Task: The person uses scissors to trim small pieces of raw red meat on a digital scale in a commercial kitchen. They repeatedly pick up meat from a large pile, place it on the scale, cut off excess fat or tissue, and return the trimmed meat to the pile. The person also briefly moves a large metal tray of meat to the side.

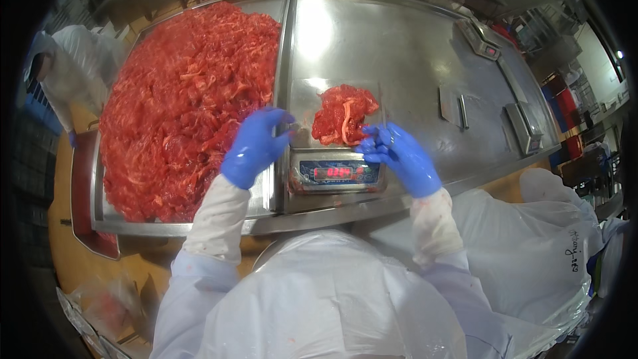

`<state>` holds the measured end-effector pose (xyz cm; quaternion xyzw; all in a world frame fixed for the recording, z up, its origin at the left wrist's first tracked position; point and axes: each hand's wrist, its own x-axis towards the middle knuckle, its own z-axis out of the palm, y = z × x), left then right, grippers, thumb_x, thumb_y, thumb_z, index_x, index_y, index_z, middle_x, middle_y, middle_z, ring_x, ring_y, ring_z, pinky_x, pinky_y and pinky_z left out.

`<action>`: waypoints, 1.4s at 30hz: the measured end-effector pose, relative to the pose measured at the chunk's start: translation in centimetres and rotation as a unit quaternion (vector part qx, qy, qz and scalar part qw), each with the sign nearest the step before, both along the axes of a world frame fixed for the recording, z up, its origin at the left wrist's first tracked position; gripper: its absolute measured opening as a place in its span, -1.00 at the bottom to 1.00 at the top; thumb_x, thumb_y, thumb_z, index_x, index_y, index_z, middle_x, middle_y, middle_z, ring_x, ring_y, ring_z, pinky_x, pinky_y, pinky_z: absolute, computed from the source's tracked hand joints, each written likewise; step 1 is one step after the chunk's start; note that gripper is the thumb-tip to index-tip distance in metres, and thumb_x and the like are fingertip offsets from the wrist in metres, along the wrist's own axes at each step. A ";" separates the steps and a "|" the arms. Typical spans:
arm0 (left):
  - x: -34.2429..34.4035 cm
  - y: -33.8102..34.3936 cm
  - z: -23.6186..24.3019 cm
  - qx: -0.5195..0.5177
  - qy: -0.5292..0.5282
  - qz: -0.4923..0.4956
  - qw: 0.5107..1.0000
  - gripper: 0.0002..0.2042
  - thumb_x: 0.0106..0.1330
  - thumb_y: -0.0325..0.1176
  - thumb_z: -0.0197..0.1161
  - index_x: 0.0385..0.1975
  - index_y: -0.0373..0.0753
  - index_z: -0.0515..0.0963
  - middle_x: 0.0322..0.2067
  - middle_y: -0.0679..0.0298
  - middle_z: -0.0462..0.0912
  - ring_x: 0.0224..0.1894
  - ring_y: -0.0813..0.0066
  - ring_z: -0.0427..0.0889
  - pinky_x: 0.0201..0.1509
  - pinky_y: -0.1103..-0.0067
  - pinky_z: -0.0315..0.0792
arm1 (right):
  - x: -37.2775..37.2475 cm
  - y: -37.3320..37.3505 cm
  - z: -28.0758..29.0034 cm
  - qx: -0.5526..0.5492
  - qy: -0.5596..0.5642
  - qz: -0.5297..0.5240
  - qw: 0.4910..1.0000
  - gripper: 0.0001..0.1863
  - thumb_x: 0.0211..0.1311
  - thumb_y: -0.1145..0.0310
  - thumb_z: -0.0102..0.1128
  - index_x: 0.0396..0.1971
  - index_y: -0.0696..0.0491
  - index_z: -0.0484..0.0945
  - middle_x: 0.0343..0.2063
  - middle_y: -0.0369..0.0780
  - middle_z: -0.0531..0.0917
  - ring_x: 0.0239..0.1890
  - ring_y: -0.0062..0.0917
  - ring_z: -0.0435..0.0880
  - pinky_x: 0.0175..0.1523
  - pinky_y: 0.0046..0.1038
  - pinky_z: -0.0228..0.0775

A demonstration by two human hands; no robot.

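left hand by the pile, grip half open, empty; right hand curled at the meat's near right, over the scale, hold unclear!

The steel table is shining smoothly and is reflecting white light. The meat heap is looking wet and rough, and the small meat portion is also glistening. Smooth, slightly glossy gloves are covering the left hand and the right hand. The apron is showing creased, glossy plastic, while the sleeve is looking like matt cloth.
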<state>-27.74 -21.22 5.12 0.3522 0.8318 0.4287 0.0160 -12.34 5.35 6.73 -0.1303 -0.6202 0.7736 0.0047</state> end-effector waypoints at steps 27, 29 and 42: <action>-5.4 -9.0 -4.7 -0.139 0.091 0.183 0.969 -0.66 0.07 -0.36 0.35 -0.13 -0.30 0.64 -0.22 -0.05 0.67 -0.18 0.08 0.69 -0.10 0.34 0.54 | 3.0 0.7 2.0 0.062 0.008 -0.020 0.998 -0.65 0.44 0.17 0.10 -0.07 0.18 0.56 -0.37 -0.22 0.67 -0.41 -0.59 0.69 -0.29 -0.62 0.49; -4.2 -6.6 -4.7 -0.099 0.105 0.138 0.980 -0.59 0.08 -0.35 0.38 -0.02 -0.27 0.61 -0.10 -0.08 0.63 -0.08 0.05 0.65 -0.02 0.33 0.53 | 2.6 0.2 2.5 0.062 0.013 -0.005 0.998 -0.65 0.44 0.17 0.09 -0.07 0.18 0.56 -0.37 -0.22 0.66 -0.40 -0.60 0.69 -0.28 -0.62 0.49; -4.1 -3.2 -3.0 -0.021 -0.087 0.126 0.988 -0.83 0.13 -0.56 0.25 -0.28 -0.31 0.67 -0.40 0.14 0.70 -0.34 0.39 0.68 -0.25 0.52 0.53 | 4.1 0.5 1.5 0.055 0.002 -0.033 0.998 -0.65 0.43 0.16 0.11 -0.06 0.16 0.55 -0.36 -0.23 0.67 -0.38 -0.60 0.70 -0.27 -0.62 0.47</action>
